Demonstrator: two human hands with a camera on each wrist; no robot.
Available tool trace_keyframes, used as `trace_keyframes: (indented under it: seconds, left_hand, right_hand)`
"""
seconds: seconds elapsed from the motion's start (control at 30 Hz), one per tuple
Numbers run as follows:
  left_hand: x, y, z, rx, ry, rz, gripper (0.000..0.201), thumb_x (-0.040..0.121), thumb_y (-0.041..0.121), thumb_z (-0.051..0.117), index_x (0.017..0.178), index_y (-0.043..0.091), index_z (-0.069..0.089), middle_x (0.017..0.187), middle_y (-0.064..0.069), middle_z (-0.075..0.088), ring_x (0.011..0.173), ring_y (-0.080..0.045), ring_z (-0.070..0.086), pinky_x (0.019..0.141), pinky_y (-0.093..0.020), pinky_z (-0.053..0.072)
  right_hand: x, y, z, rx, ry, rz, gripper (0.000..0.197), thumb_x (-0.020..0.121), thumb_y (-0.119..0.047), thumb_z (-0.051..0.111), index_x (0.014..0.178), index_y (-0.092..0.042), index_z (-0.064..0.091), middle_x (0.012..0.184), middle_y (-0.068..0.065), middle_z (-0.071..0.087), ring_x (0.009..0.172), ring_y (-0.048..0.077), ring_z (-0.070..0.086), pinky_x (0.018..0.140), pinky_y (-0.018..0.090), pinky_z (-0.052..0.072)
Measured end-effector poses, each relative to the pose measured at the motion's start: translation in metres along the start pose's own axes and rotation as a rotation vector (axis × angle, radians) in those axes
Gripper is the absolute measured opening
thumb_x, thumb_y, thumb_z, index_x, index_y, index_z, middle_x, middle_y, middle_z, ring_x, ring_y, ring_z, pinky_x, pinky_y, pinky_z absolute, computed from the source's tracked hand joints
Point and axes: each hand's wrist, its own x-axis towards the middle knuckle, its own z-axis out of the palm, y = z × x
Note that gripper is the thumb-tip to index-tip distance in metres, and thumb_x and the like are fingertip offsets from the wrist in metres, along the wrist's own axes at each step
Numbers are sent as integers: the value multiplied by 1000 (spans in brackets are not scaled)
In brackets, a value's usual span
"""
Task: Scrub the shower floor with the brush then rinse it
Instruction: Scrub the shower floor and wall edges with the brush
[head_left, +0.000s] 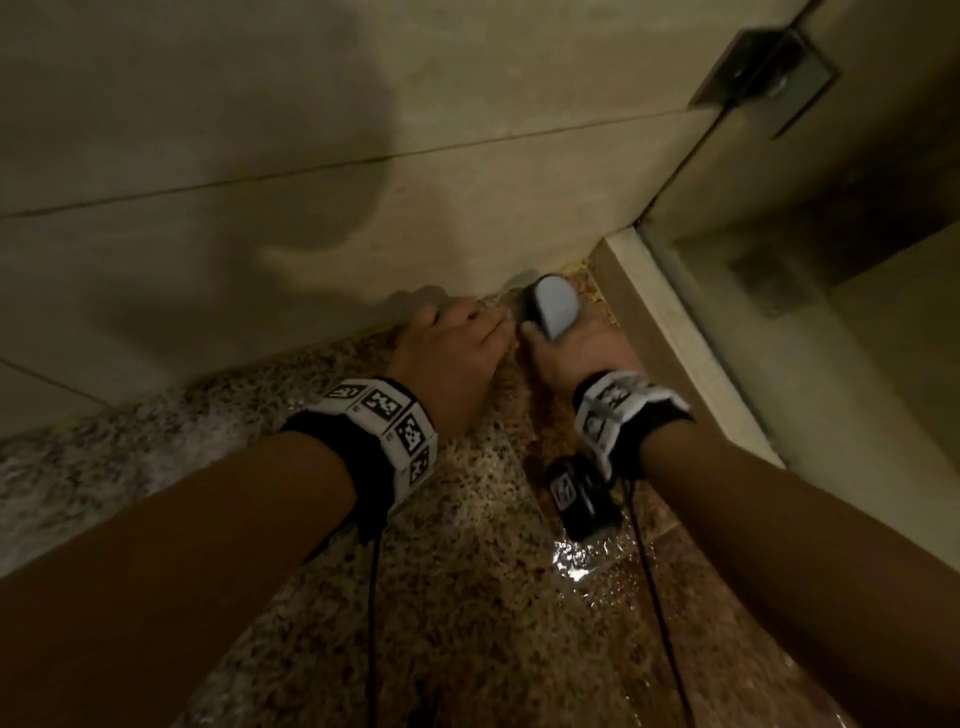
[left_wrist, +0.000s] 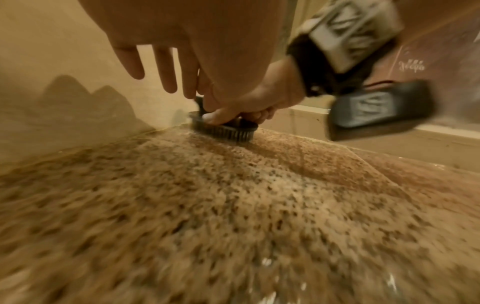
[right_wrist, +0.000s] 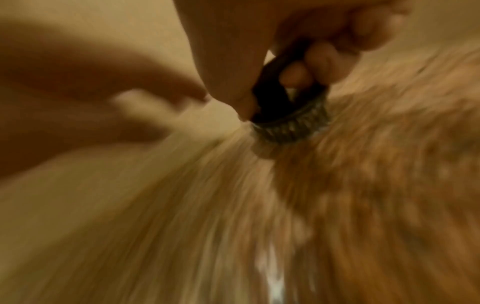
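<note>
The brush (head_left: 556, 312) has a pale grey-blue handle top and a dark bristle base (left_wrist: 223, 129). It stands bristles-down on the wet speckled granite shower floor (head_left: 467, 571), in the far corner against the wall. My right hand (head_left: 576, 353) grips its handle, fingers curled through the dark loop (right_wrist: 291, 123). My left hand (head_left: 457, 343) is just left of the brush at the foot of the wall. Its fingers (left_wrist: 161, 67) hang straight and hold nothing. The wrist views are motion-blurred.
A beige tiled wall (head_left: 311, 130) rises right behind the hands. A raised beige curb (head_left: 675, 338) runs along the right, with a glass panel (head_left: 831, 364) and a dark metal hinge bracket (head_left: 763, 67) above it. Water glints on the floor (head_left: 576, 561) near my right wrist.
</note>
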Motion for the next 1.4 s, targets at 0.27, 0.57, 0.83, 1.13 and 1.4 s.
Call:
trace_keyframes:
  seconds: [0.27, 0.57, 0.83, 1.13, 1.4]
  left_hand:
    - [-1, 8, 3, 11, 9, -2, 58, 95, 19, 38, 150, 15, 18, 153, 1, 25, 137, -25, 20, 97, -39, 19]
    - [-11, 1, -4, -63, 37, -48, 47, 92, 29, 48, 137, 17, 40, 141, -2, 42, 127, -26, 33, 92, -37, 20]
    - [-28, -31, -5, -62, 26, -175, 38, 93, 24, 43, 131, 18, 44, 136, -2, 46, 126, -25, 33, 98, -40, 23]
    - [-41, -33, -5, -146, 41, -181, 37, 92, 22, 45, 128, 14, 49, 129, -6, 51, 123, -27, 35, 103, -43, 25]
    - [-64, -35, -15, -125, 31, -207, 36, 93, 22, 43, 129, 18, 45, 130, -4, 49, 123, -26, 35, 99, -41, 23]
  right_hand:
    - [14, 28, -12, -7, 58, 245, 79, 85, -69, 50, 132, -6, 41, 127, 20, 55, 110, 40, 58, 82, 42, 48]
    - [-29, 11, 18, -313, 4, -345, 74, 86, -72, 41, 138, -19, 43, 114, 10, 62, 91, 33, 63, 65, 31, 44]
    - [-41, 1, 18, -311, 121, -230, 73, 87, -68, 43, 130, -10, 47, 105, 12, 64, 80, 31, 62, 62, 30, 46]
    - [-36, 3, 9, -364, 148, -36, 85, 87, -72, 36, 130, 0, 46, 105, 17, 64, 84, 33, 65, 62, 31, 48]
    - [-100, -26, 32, -436, -33, -433, 71, 88, -70, 41, 124, -10, 47, 93, 6, 62, 71, 28, 59, 57, 28, 40]
